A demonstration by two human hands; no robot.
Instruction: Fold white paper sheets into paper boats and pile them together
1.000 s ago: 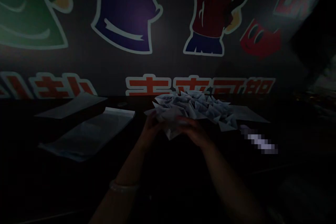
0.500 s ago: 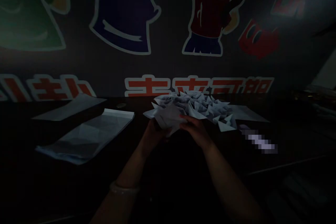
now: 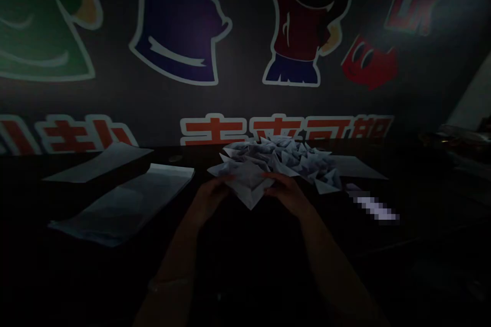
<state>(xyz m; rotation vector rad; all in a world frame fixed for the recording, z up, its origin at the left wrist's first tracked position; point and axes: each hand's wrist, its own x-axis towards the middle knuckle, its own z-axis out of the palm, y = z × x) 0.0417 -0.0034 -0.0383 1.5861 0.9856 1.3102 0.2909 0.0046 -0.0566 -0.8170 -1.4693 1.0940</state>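
Observation:
Between my two hands is a folded sheet of white paper [image 3: 249, 186], diamond-shaped with a point facing me and crease lines meeting near its middle. My left hand [image 3: 213, 194] pinches its left corner, fingers on top. On the opposite corner, my right hand [image 3: 287, 194] grips with thumb and fingers. Right behind the held paper lies a heap of folded paper pieces [image 3: 291, 156], pointed and overlapping. The scene is dim, so fine folds and the undersides of my fingers are hard to make out.
A stack of white paper sheets [image 3: 126, 204] lies on the dark table at the left, with another sheet [image 3: 97, 163] behind it. More paper [image 3: 360, 166] sits right of the heap, near a blurred pale object [image 3: 376, 207]. A wall with cartoon figures [image 3: 176, 36] rises behind.
The folded paper has turned so that a point faces me. My left hand has shifted from its lower edge to its left corner. The view has tilted slightly.

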